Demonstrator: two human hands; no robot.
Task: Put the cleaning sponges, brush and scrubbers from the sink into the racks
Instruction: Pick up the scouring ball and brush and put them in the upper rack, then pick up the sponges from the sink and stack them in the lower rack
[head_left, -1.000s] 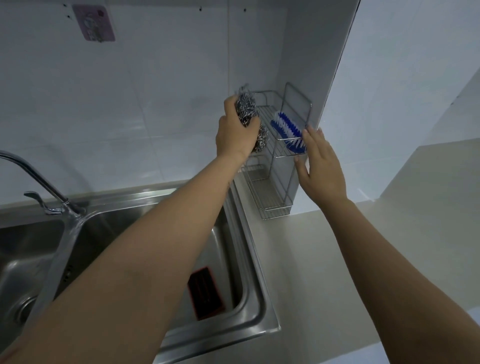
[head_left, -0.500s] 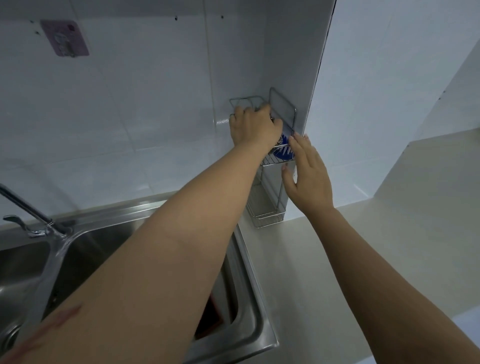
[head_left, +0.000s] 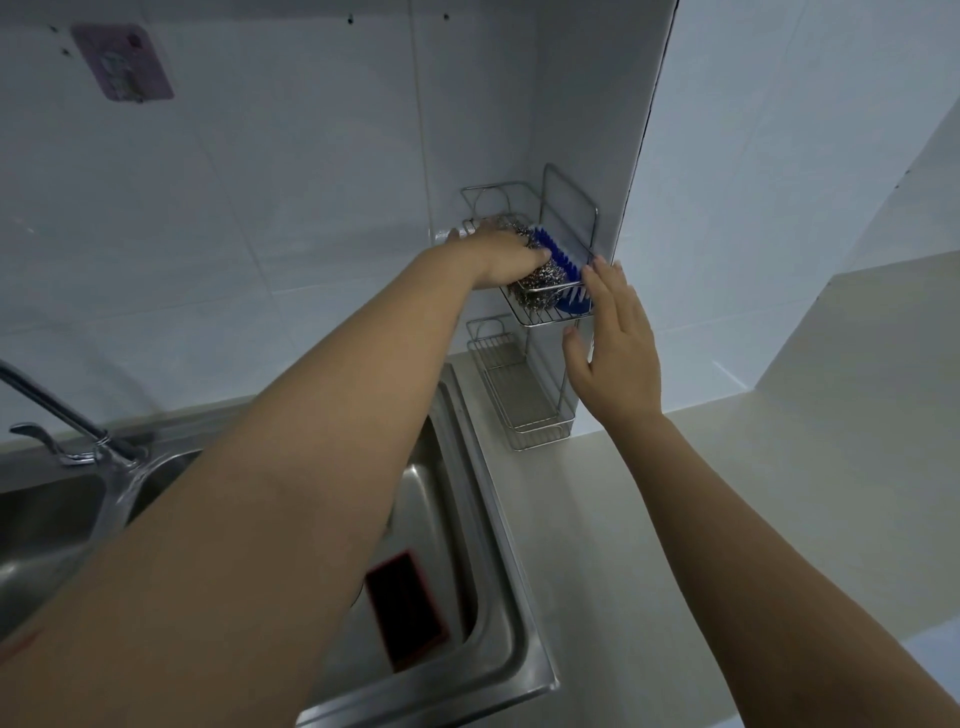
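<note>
Two hands | left hand (head_left: 501, 257) grip on steel scrubbers (head_left: 540, 283), partly hidden | right hand (head_left: 618, 343) grip wide

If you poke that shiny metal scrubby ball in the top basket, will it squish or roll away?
The steel scrubber looks like loose tangled wire, so it probably squishes and springs back. It likely feels light for its size. It probably won't roll far: it sits wedged between the blue brush and the rack rail, under the left hand.
</note>
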